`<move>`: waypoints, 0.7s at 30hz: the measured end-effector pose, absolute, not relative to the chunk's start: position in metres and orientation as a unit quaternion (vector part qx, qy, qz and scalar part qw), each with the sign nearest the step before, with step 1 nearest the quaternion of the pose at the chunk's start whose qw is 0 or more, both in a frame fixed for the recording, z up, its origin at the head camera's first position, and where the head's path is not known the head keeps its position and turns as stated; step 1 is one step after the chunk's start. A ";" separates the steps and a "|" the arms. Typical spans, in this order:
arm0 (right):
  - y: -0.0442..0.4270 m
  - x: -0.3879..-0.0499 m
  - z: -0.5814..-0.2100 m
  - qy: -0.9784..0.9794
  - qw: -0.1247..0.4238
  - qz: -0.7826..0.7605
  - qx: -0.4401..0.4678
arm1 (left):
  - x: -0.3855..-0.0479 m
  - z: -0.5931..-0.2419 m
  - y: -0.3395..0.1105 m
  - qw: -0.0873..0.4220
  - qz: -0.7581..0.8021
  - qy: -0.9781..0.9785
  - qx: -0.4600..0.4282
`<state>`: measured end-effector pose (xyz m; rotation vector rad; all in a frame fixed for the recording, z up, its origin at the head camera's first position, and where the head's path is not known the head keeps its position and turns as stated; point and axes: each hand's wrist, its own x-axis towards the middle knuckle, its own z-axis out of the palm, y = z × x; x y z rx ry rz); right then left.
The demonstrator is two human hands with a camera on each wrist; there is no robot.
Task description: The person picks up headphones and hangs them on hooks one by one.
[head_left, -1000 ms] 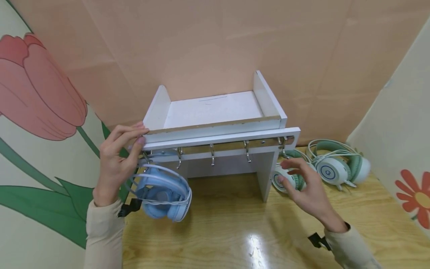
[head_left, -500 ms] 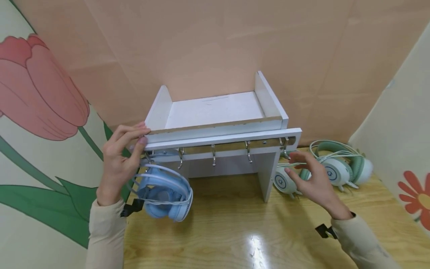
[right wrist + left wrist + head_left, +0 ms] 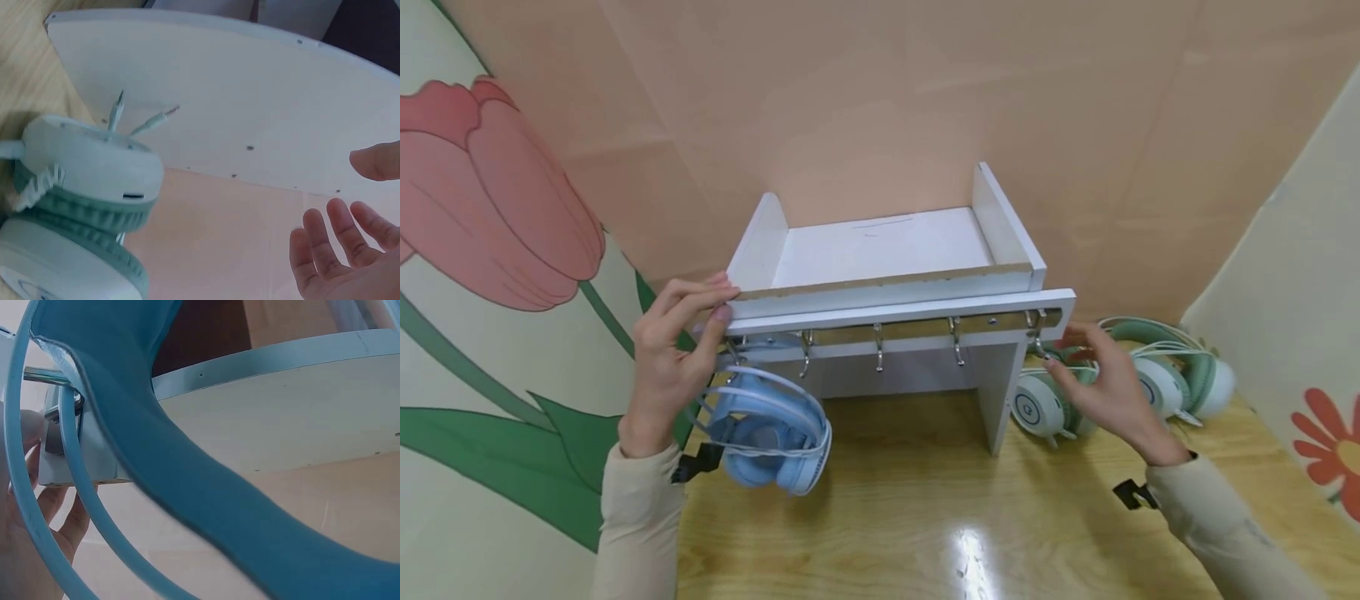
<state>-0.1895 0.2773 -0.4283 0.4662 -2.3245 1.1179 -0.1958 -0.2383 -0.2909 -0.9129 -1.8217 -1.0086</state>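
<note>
My left hand grips the left end of a white rail with metal hooks, fixed along the front of a white shelf. Below that hand, light-blue headphones hang from the leftmost hook; in the left wrist view their headband covers much of the scene. At the rail's right end, my right hand has its thumb near the last hook. The right wrist view shows the fingers and thumb apart with nothing between them; contact with the rail cannot be told.
Two pairs of white-and-green headphones lie on the wooden table right of the shelf, the farther pair partly behind my right hand. A tulip-painted panel stands left, a flower-painted one right.
My right hand has moved slightly right and closer to the rail's right end. The left hand keeps its place on the rail. The view has shifted slightly.
</note>
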 end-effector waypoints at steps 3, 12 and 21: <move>0.283 -0.199 -0.428 -0.860 0.257 0.405 0.173 | -0.195 -0.290 -0.238 0.420 -0.402 -0.728 -0.363; 0.304 -0.224 -0.427 -0.875 0.223 0.402 0.150 | -0.194 -0.290 -0.239 0.419 -0.396 -0.732 -0.363; 0.316 -0.238 -0.430 -0.892 0.176 0.395 0.132 | -0.196 -0.290 -0.239 0.418 -0.395 -0.731 -0.368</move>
